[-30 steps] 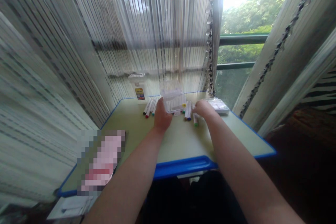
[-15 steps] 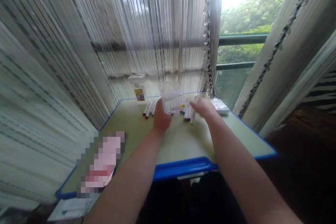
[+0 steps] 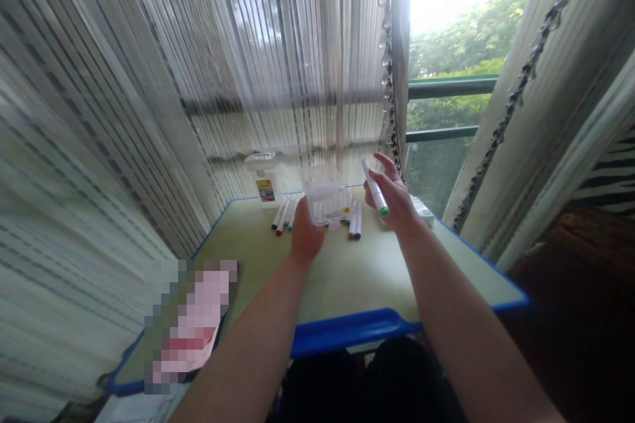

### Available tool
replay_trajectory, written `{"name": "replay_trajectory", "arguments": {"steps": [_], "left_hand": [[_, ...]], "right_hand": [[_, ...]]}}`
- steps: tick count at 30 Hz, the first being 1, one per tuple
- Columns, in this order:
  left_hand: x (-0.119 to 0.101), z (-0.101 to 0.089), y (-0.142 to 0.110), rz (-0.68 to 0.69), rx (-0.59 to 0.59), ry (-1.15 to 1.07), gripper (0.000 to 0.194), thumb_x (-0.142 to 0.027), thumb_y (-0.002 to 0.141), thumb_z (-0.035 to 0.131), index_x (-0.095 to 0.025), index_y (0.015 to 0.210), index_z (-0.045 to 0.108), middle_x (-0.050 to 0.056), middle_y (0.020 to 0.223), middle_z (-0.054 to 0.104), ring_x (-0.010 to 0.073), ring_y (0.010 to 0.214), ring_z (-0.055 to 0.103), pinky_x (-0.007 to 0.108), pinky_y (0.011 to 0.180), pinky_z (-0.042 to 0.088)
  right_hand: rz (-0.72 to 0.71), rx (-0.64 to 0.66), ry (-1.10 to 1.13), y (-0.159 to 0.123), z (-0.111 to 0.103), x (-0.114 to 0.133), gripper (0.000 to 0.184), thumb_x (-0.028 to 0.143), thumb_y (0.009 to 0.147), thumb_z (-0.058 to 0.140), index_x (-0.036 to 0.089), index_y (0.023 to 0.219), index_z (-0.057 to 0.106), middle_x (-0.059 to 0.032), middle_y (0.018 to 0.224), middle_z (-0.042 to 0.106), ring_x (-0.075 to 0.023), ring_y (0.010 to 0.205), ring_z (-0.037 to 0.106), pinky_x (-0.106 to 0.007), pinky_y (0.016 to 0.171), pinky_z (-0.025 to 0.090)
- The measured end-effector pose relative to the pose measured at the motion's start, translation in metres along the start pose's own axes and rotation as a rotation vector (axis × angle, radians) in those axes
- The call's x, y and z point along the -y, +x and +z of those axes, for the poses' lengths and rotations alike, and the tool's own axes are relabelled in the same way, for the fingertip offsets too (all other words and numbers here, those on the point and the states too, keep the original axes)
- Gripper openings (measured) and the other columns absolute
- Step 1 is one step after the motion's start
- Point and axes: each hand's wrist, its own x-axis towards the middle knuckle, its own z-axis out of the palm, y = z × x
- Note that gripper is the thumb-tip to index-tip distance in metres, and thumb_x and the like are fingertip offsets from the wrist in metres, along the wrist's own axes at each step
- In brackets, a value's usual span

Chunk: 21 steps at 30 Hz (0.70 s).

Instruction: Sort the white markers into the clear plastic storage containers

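Note:
My left hand (image 3: 306, 231) is closed around the lower left side of a clear plastic box (image 3: 327, 201), held tilted above the table with its lid raised. A yellow dot shows at the box's right corner. To the right, my right hand (image 3: 391, 195) grips a white marker (image 3: 376, 188) with a green end, raised off the table and slanted. Several white markers (image 3: 282, 215) with black, red and teal ends lie left of the box. More markers (image 3: 354, 221), with orange-brown and blue ends, lie to its right. My left hand and the box partly hide the middle ones.
An upright clear container (image 3: 266, 185) with a yellow label stands at the back left. A white package (image 3: 421, 210) lies behind my right wrist. The table (image 3: 342, 284) has a blue rim. String curtains (image 3: 297, 79) hang behind it. A blurred-out pink item (image 3: 198, 317) lies at left.
My right hand has lifted the green-ended marker off the table, tilting it and turning the palm more upward. My left hand keeps hold of the clear box. The view has shifted slightly.

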Motion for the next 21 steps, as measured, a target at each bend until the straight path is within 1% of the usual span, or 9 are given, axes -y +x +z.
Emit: {"name": "replay_trajectory", "arguments": {"steps": [4,6,9,11,13,15,17,19,21], "left_hand": [[-0.001,-0.001,0.000,-0.011,0.018,-0.009,0.049,-0.007,0.065,0.050,-0.023,0.112,0.047,0.010,0.107,0.060,0.0271,0.105,0.056,0.044,0.089,0.048],[-0.002,-0.001,0.001,-0.013,0.017,-0.004,0.049,-0.007,0.065,0.050,-0.023,0.111,0.048,0.009,0.106,0.060,0.0264,0.105,0.056,0.043,0.088,0.049],[-0.003,-0.001,0.001,0.001,-0.005,-0.001,0.046,-0.008,0.066,0.049,-0.022,0.110,0.049,0.008,0.105,0.060,0.0244,0.102,0.057,0.041,0.088,0.049],[-0.003,-0.001,0.002,0.015,-0.013,0.003,0.045,-0.006,0.066,0.049,-0.022,0.109,0.049,0.007,0.103,0.060,0.0238,0.100,0.057,0.042,0.089,0.048],[-0.002,-0.001,0.002,0.018,-0.018,0.015,0.045,-0.005,0.066,0.049,-0.021,0.108,0.050,0.008,0.102,0.060,0.0244,0.099,0.057,0.043,0.090,0.048],[-0.001,-0.001,0.002,0.018,-0.020,0.026,0.045,-0.005,0.066,0.050,-0.021,0.108,0.049,0.009,0.101,0.059,0.0254,0.099,0.057,0.044,0.090,0.048],[0.000,-0.002,0.001,0.015,-0.022,0.036,0.047,-0.004,0.065,0.049,-0.020,0.109,0.048,0.009,0.101,0.059,0.0259,0.100,0.057,0.044,0.090,0.048],[0.001,-0.002,0.001,0.008,-0.018,0.044,0.048,-0.004,0.065,0.049,-0.020,0.110,0.048,0.009,0.101,0.059,0.0259,0.099,0.057,0.044,0.089,0.049],[0.003,-0.001,0.001,-0.002,-0.019,0.046,0.049,-0.004,0.064,0.049,-0.021,0.110,0.048,0.009,0.100,0.059,0.0254,0.098,0.057,0.043,0.088,0.049]], "right_hand": [[0.064,0.044,-0.014,-0.001,0.003,0.005,0.038,0.054,0.080,0.046,0.022,0.101,0.051,0.0044,0.060,0.050,-0.0086,0.046,0.047,-0.020,0.042,0.035],[0.122,0.064,-0.001,-0.001,0.004,0.005,0.038,0.051,0.082,0.038,0.019,0.101,0.050,-0.0007,0.068,0.058,-0.0113,0.054,0.055,-0.021,0.045,0.040],[0.173,0.091,0.010,0.001,0.004,0.002,0.028,0.039,0.078,0.045,0.019,0.098,0.047,-0.0055,0.080,0.067,-0.0149,0.067,0.063,-0.023,0.051,0.045],[0.196,0.072,-0.050,0.002,0.003,-0.003,0.024,0.035,0.074,0.050,0.020,0.092,0.046,-0.0058,0.081,0.069,-0.0155,0.068,0.065,-0.022,0.050,0.045],[0.194,0.021,-0.182,0.002,0.002,-0.008,0.023,0.039,0.075,0.052,0.020,0.087,0.047,-0.0050,0.074,0.068,-0.0151,0.061,0.064,-0.021,0.047,0.041],[0.100,-0.067,-0.397,0.000,0.002,-0.011,0.027,0.046,0.079,0.048,0.019,0.082,0.051,-0.0026,0.061,0.064,-0.0137,0.052,0.060,-0.020,0.045,0.038],[-0.071,-0.176,-0.678,-0.002,0.001,-0.012,0.032,0.047,0.082,0.045,0.018,0.077,0.057,-0.0006,0.053,0.059,-0.0130,0.049,0.056,-0.021,0.048,0.037],[-0.223,-0.262,-0.908,-0.005,0.001,-0.012,0.033,0.043,0.083,0.043,0.018,0.077,0.063,-0.0004,0.054,0.057,-0.0135,0.054,0.055,-0.023,0.055,0.039],[-0.330,-0.302,-1.015,-0.008,0.000,-0.009,0.031,0.039,0.084,0.043,0.018,0.086,0.066,-0.0018,0.063,0.060,-0.0145,0.062,0.056,-0.024,0.063,0.041]]}}
